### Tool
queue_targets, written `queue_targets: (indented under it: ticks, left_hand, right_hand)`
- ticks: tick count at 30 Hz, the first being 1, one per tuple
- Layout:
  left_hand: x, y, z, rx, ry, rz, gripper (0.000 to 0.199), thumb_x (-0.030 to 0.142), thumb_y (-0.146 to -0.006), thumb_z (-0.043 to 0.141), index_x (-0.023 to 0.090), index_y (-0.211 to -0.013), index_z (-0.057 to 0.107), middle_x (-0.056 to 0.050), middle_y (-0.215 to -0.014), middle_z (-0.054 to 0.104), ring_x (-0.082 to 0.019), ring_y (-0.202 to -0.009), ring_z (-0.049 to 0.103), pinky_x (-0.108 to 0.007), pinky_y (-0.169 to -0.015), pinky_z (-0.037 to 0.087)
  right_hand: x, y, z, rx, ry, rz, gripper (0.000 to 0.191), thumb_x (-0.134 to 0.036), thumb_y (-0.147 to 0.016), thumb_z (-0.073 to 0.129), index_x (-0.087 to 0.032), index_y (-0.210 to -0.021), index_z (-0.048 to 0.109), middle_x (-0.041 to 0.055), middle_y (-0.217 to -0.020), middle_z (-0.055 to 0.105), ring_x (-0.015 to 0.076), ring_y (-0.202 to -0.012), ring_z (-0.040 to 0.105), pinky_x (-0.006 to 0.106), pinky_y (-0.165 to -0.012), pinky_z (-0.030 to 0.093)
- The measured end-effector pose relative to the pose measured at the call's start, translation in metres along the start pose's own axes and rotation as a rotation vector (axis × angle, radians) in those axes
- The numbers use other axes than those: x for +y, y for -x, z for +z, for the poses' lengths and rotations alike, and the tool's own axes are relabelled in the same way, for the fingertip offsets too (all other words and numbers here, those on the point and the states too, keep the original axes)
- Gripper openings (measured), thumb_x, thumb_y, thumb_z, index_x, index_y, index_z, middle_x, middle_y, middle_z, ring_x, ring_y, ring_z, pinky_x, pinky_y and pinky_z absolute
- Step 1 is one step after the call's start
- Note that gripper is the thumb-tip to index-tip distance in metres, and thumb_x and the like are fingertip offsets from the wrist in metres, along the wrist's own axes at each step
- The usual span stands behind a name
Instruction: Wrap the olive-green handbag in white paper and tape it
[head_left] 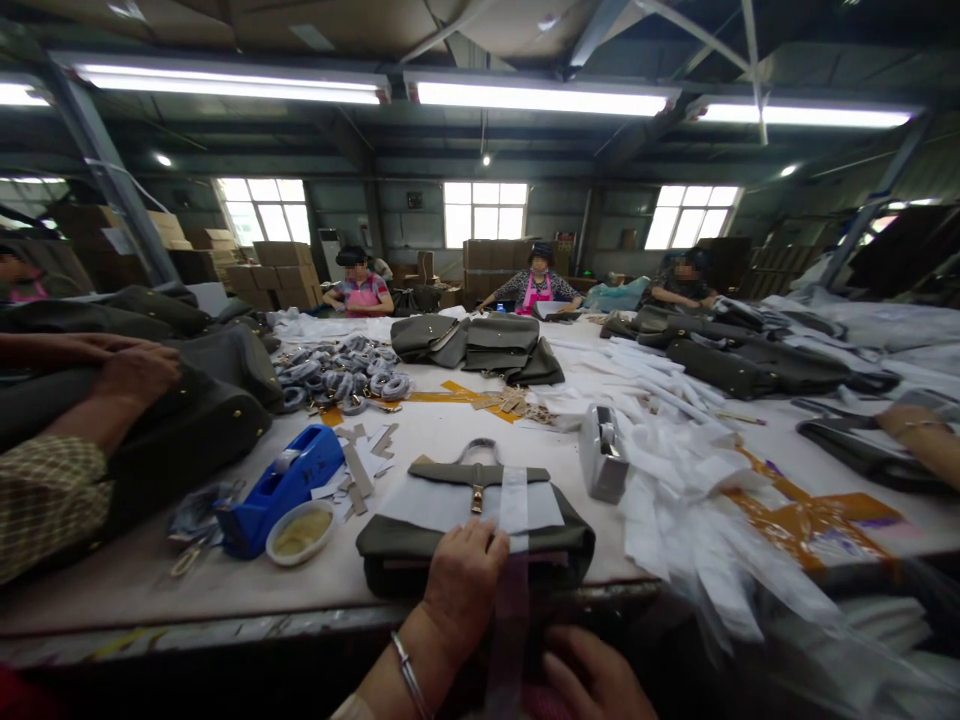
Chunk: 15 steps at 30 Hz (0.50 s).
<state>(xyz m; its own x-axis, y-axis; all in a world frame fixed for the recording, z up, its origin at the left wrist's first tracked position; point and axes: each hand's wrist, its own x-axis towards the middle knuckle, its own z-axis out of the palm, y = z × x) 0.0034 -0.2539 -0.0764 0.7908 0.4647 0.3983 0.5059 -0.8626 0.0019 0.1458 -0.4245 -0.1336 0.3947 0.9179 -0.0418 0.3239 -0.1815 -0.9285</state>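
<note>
A dark olive handbag [390, 540] lies in front of me at the table edge, with a looped handle, a gold clasp [477, 497] and a white sheet [427, 510] under its flap. My left hand [465, 570], with a bracelet on the wrist, presses curled fingers onto the bag's front just below the clasp. A pale translucent strip [514, 500] runs from the flap down over the front and past the table edge, beside my left fingertips. Low in the picture, my right hand [596, 675] is slightly blurred and partly cut off, fingers apart, to the right of the strip's lower part.
To the left stand a blue tape dispenser [281, 490] and a small dish [301, 532]. A grey dispenser [604, 452] and loose white strips [690, 490] are at right. Co-workers' hands [139, 375] reach in from both sides. Ring-shaped bundles [345, 370] and bags [502, 345] lie beyond.
</note>
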Motion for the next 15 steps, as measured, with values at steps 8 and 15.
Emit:
queue_targets:
  ticks: [8,15]
  left_hand:
    - [0.005,-0.018,-0.021,-0.099,0.022,-0.037,0.025,0.017,-0.093,0.053,0.02,-0.117,0.062,-0.009,-0.117,0.067,-0.027,-0.105,0.065,-0.044,-0.091,0.056]
    - [0.002,-0.024,-0.025,-0.127,0.042,-0.053,0.035,0.015,-0.089,0.058,0.022,-0.124,0.058,-0.008,-0.115,0.066,-0.028,-0.101,0.064,-0.045,-0.089,0.055]
  right_hand:
    - [-0.061,-0.056,0.016,0.028,-0.256,0.086,0.045,-0.061,-0.072,0.07,-0.017,-0.066,0.071,0.0039,-0.063,0.067,0.0209,-0.062,0.06,0.028,-0.056,0.044]
    - [-0.06,-0.037,0.012,-0.086,-0.426,0.143,0.052,-0.067,-0.064,0.077,-0.017,-0.06,0.064,-0.0028,-0.05,0.049,0.0113,-0.05,0.04,0.024,-0.049,0.034]
